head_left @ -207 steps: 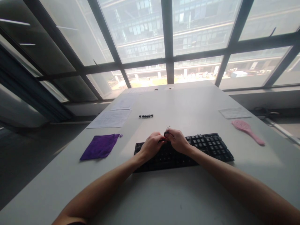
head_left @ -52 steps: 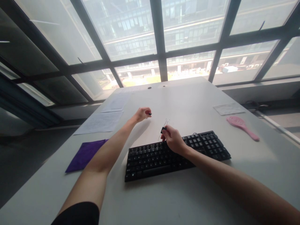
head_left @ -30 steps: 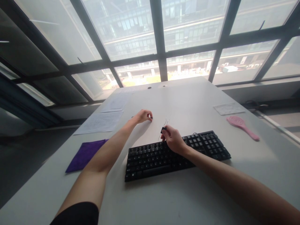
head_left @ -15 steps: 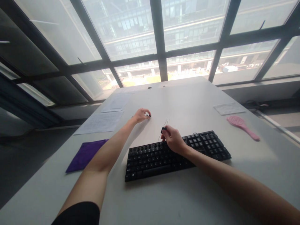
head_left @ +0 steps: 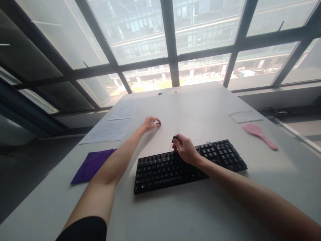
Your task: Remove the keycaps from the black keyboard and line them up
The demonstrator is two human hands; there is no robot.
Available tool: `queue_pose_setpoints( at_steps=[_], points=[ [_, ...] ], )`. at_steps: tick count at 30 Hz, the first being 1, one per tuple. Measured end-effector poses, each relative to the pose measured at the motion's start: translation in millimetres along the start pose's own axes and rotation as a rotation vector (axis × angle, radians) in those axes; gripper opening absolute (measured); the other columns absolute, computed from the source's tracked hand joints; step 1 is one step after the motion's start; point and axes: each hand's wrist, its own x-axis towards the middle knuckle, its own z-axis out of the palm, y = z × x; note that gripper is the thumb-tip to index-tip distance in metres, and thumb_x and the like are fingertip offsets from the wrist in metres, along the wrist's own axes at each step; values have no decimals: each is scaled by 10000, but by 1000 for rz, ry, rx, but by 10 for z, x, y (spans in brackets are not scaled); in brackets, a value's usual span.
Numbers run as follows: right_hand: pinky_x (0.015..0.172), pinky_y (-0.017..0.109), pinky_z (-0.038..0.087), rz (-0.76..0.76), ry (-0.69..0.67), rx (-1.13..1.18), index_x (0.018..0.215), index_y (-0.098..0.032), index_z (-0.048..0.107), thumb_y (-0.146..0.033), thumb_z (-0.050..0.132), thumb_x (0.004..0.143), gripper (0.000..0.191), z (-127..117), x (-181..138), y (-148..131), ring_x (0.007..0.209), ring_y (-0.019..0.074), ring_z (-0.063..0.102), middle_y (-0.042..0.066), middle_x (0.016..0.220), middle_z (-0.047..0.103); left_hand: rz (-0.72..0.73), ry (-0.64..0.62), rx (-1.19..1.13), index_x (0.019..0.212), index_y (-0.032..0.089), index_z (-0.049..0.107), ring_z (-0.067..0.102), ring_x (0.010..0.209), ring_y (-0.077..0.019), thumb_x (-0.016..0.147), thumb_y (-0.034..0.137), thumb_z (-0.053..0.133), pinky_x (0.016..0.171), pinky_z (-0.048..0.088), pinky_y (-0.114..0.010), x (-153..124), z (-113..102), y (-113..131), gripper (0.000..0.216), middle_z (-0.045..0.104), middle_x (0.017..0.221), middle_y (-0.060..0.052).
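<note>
Head view: left hand (head_left: 151, 123) curls by small dark pieces (head_left: 157, 123) on the tabletop (head_left: 200, 113), grip closure unclear; right hand (head_left: 185, 147) has its grip clamped on a wire tool (head_left: 175, 138). The keyboard (head_left: 160, 170), long axis roughly nine-to-three, lies at the left hand's five o'clock, nearer the right.

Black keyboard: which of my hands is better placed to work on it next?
Probably your right hand: it's at the far edge of the keyboard, holding the wire-ended tool. Your left hand is beyond it, at small dark pieces.
</note>
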Motion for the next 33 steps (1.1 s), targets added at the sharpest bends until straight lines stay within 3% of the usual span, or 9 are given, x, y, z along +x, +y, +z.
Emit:
queue_pose_setpoints(
  at_steps=[4,12,17,28,33],
  points=[
    [609,246,435,2,-1,0,813,-205,532,-281,458,981,199,2,-3,0,593,130,606,2,699,669,5,-4,-13,983,257,751,576,816,-188,688,299,696,850,462,-316,10,10,-18,303,758,888,17],
    [611,249,440,5,-1,14,803,-207,528,-288,460,980,206,4,-13,-5,596,131,601,3,703,665,8,-15,7,1011,266,750,595,862,-199,648,350,768,861,456,-319,3,-60,-75,373,761,990,13],
    [602,249,438,2,-3,11,798,-208,528,-291,462,980,210,-5,-12,0,591,131,598,3,699,663,-15,-42,30,1022,279,748,614,853,-197,643,374,780,882,454,-320,0,-118,-164,392,767,952,19],
    [603,253,437,1,-3,9,802,-206,530,-281,459,980,205,-1,-12,6,591,130,601,4,705,668,-43,-96,-27,1018,265,745,632,772,-180,644,367,772,727,486,-267,34,-70,-186,388,771,870,10],
    [604,251,439,3,-13,21,802,-207,520,-282,452,983,208,-10,-14,-11,600,130,607,4,706,664,-36,-91,-40,1035,250,744,634,804,-193,625,392,794,746,496,-278,38,-175,-163,436,770,950,-10]
  ],
)
